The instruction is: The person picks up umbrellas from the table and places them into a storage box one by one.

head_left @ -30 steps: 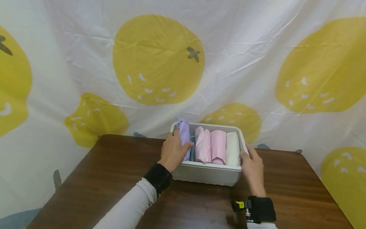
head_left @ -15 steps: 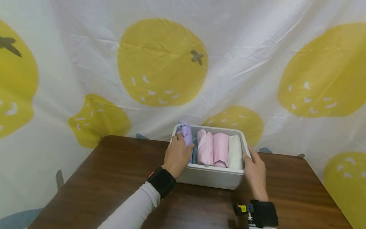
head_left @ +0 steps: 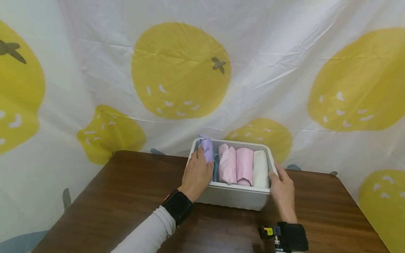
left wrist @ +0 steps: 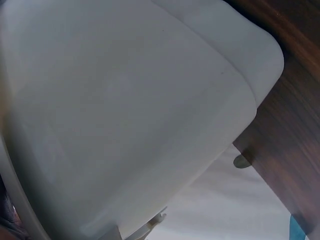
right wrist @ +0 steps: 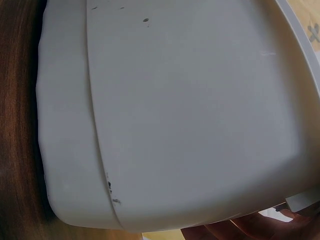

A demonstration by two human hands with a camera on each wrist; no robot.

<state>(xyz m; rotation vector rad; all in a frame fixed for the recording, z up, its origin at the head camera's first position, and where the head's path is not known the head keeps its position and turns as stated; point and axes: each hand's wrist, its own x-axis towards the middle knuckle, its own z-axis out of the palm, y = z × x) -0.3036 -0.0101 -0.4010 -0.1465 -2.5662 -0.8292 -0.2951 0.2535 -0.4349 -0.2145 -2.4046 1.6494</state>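
A pale grey plastic bin (head_left: 232, 198) stands on the table, rolled bundles side by side inside it. My left hand (head_left: 197, 174) is over its left end and holds a purple rolled bundle (head_left: 207, 149), with part of the roll hidden under the fingers. My right hand (head_left: 282, 189) grips the right rim, thumb on top and fingers on the outside. Beside the purple roll is a narrow blue-grey bundle (head_left: 216, 168). Two pink rolls (head_left: 227, 164) and a white roll (head_left: 260, 169) fill the rest. Both wrist views mostly show the bin's outer wall (left wrist: 125, 100).
The dark brown wooden table (head_left: 133, 196) extends left and right of the bin. Behind its back edge hangs a white curtain (head_left: 259, 42) printed with yellow fruit. A black strap with a small camera (head_left: 269, 232) sits on my right wrist.
My left hand has shifted forward over the purple roll, which sits lower in the bin. The right hand keeps its grip on the rim. The head view has tilted slightly.
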